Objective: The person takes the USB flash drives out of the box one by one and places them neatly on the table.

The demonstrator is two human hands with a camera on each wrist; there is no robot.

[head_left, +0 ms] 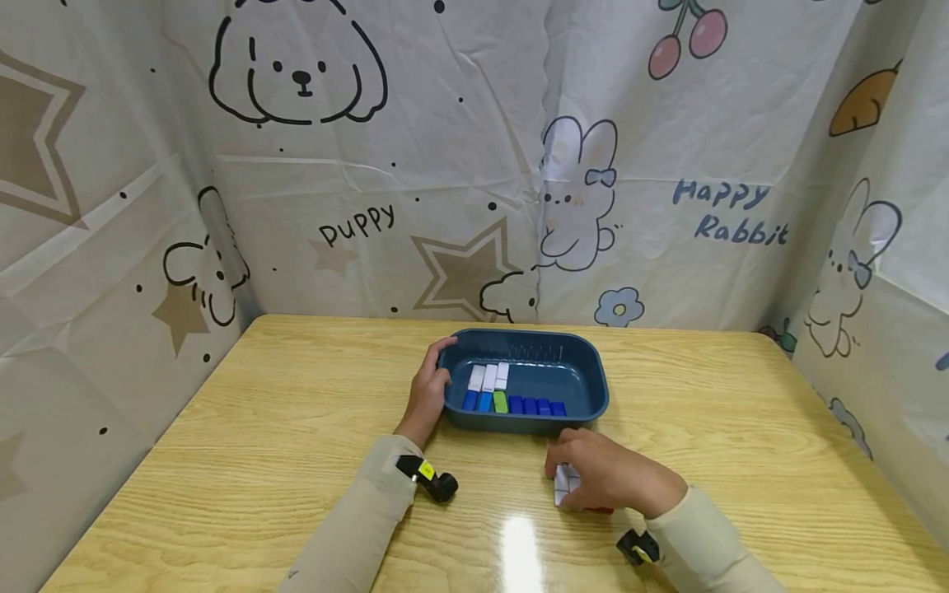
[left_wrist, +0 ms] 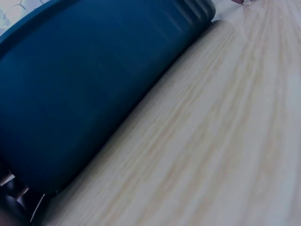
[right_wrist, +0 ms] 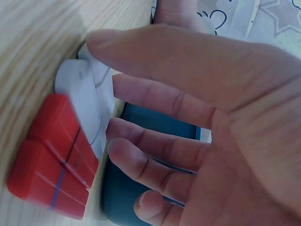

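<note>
The left hand [head_left: 425, 395] grips the left end of a dark blue plastic basin [head_left: 522, 423], fingers along the outside and thumb at the rim. In the left wrist view, the basin's wall [left_wrist: 84, 89] fills the upper left. In front of the basin, the right hand [head_left: 611, 471] reaches down over small white blocks [head_left: 562, 487] on the table. Its thumb [right_wrist: 134, 51] and fingertips pinch the outer white block [right_wrist: 101, 77]. Beside it lie another white block [right_wrist: 77, 87] and red blocks [right_wrist: 61, 150] with rounded edges and drawn lines, mostly hidden under the palm in the head view.
Inside the basin, white blocks [head_left: 489, 377] stand at the left behind a front row of blue blocks [head_left: 530, 406] and a green block [head_left: 500, 402]. The wooden table [head_left: 245, 461] meets a printed cloth backdrop [head_left: 445, 181] at the back and both sides.
</note>
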